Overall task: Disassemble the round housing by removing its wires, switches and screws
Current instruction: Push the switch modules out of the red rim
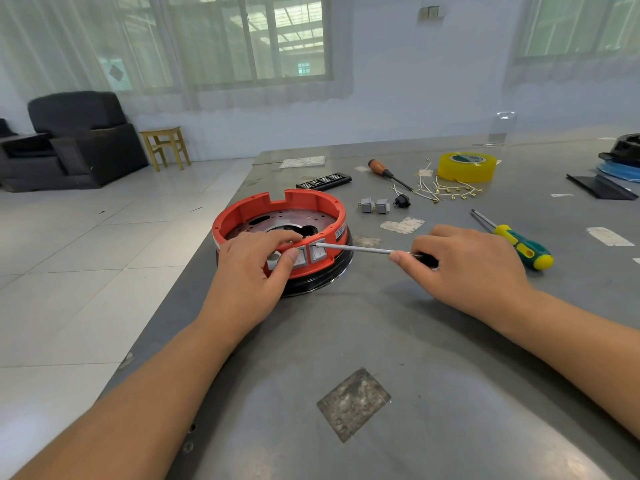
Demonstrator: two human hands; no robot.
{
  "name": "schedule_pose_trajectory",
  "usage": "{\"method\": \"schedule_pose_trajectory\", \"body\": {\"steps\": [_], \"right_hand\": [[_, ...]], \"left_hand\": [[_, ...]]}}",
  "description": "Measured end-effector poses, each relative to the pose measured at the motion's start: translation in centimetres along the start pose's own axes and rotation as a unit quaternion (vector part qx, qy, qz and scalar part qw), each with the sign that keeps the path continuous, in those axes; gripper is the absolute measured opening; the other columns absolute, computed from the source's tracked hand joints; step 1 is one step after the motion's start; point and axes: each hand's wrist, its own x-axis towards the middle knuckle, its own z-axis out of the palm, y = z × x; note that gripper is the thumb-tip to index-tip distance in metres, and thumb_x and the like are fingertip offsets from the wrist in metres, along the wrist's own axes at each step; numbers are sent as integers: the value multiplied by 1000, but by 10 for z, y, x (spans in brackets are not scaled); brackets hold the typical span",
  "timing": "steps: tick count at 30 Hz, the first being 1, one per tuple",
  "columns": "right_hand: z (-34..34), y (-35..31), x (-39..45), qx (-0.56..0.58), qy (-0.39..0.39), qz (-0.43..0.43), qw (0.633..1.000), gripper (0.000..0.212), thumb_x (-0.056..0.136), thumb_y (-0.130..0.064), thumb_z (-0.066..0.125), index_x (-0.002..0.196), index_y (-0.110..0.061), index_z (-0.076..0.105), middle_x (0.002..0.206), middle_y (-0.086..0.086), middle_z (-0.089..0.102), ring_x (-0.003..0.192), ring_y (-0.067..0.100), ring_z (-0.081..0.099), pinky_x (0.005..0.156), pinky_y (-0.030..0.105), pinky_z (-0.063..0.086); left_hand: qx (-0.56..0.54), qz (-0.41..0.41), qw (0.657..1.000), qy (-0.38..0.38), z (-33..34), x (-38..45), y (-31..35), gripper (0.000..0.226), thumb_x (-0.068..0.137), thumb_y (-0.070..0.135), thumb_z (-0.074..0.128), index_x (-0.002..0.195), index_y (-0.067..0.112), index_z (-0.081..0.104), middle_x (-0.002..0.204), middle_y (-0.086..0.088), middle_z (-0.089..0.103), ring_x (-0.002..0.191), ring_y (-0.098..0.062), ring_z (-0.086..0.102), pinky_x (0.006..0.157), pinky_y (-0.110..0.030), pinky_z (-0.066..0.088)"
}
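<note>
Grey metal tabletop (398,341) carries the round housing (280,216) near its left edge, beyond which lies only tiled floor. Left hand (252,271) curls over the red rim, thumb pressing a rocker switch (300,258); right hand (464,261) grips a screwdriver (360,249), its tip at the neighbouring switch (318,252). If the tip slips while prying, it could jab the left thumb — or shove the housing toward the drop. Open room lies in front and to the right, short of the removed switches (374,205) and wires (450,192).

Left hand (254,271) steadies housing (280,216); right hand (464,261) levers screwdriver (360,250).
</note>
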Motion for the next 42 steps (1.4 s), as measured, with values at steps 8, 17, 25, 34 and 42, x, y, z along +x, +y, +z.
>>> {"method": "schedule_pose_trajectory", "body": {"steps": [8, 17, 25, 34, 42], "right_hand": [[-6, -6, -2, -15, 32, -15, 999, 54, 94, -70, 43, 74, -29, 71, 74, -7, 59, 63, 19, 55, 50, 24, 31], [-11, -14, -6, -38, 39, -4, 999, 46, 91, -65, 55, 76, -25, 73, 83, -2, 52, 65, 17, 44, 59, 28, 27], [-16, -14, -4, -22, -48, -60, 997, 39, 100, -59, 39, 93, -28, 61, 107, -1, 55, 50, 23, 43, 46, 23, 25], [-10, -8, -1, -17, -107, -92, 990, 50, 98, -63, 2, 96, -34, 43, 72, -9, 48, 60, 10, 51, 46, 28, 38], [-10, -6, 0, -5, -127, -115, 985, 53, 98, -65, 8, 94, -34, 51, 76, -11, 52, 68, 11, 57, 55, 31, 50]], "left_hand": [[-18, 8, 999, 34, 2, -1, -5, 23, 102, 22, 70, 123, 25, 77, 116, 9, 74, 111, -11, 56, 105, -58, 46], [-28, 10, 998, 49, 7, -1, -12, 27, 98, 33, 63, 119, 28, 79, 110, 18, 69, 115, -13, 58, 109, -50, 41], [-22, -10, 999, 34, 8, -1, -15, 29, 100, 41, 61, 123, 33, 76, 119, 11, 73, 123, -14, 58, 111, -41, 32], [-23, -6, 999, 34, 7, -1, -15, 22, 103, 29, 68, 123, 36, 74, 117, 18, 69, 120, -10, 55, 112, -39, 30], [-22, -7, 999, 38, 7, -1, -14, 22, 103, 32, 67, 124, 35, 74, 115, 19, 69, 117, -11, 56, 115, -46, 33]]}}
